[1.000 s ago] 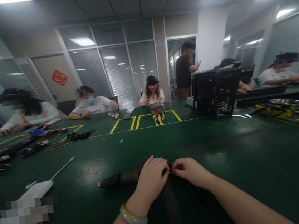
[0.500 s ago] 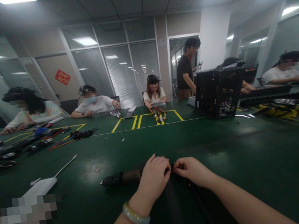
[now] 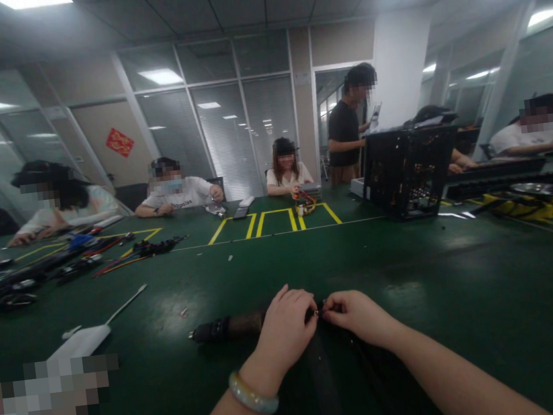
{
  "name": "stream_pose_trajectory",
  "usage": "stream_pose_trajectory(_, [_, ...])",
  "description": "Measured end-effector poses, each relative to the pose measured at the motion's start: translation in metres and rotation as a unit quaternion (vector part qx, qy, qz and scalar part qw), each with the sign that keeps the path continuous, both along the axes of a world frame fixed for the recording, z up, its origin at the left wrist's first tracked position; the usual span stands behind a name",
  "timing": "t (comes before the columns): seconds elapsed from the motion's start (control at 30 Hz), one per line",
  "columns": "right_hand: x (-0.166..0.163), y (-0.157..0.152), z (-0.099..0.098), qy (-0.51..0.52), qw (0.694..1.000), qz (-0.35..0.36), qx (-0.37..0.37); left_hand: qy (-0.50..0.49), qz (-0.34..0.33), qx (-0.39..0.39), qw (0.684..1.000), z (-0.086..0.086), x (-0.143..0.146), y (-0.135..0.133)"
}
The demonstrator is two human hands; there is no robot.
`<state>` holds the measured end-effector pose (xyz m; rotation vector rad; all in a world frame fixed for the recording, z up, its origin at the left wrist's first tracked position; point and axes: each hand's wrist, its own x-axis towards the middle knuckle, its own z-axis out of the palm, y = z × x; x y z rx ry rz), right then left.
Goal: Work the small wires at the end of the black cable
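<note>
On the green tabletop lies a dark cylindrical tool (image 3: 235,327) with a narrow metal tip pointing left; it looks like an electric screwdriver. My left hand (image 3: 289,316) rests over its right part, thumb and fingers closed round a small dark piece with a shiny spot. Its full shape is hidden by the fingers. Just to the right, my right hand (image 3: 348,312) is closed in a pinch, its fingertips close to the left ones. What the right fingertips pinch is too small and dark to make out. A dark strap-like strip (image 3: 323,375) runs below both hands.
At left lie a white object with a thin cable (image 3: 82,339) and bundled black parts with coloured wires (image 3: 154,246). A black computer case (image 3: 402,173) stands at the back right, near yellow items (image 3: 546,207). Several people sit across the table (image 3: 361,251); another person stands.
My hands hold nearly the same pose. The view has shifted slightly. Across the table, a seated person's hands and wired part have moved right, and the standing person has raised something pale.
</note>
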<state>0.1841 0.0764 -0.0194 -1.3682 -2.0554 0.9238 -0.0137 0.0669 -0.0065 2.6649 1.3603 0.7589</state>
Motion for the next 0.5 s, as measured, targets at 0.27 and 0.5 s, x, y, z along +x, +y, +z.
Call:
stream_pose_trajectory(0.27, [-0.0011, -0.0009, 0.0016, 0.026, 1.0, 0.001, -0.003, -0.004, 0.01, -0.015, 1.0, -0.0001, -0.0003, -0.0001])
stream_pose_trajectory(0.5, [-0.0019, -0.0006, 0.0006, 0.025, 1.0, -0.003, 0.009, -0.001, 0.008, -0.027, 1.0, 0.0011, -0.0014, 0.0003])
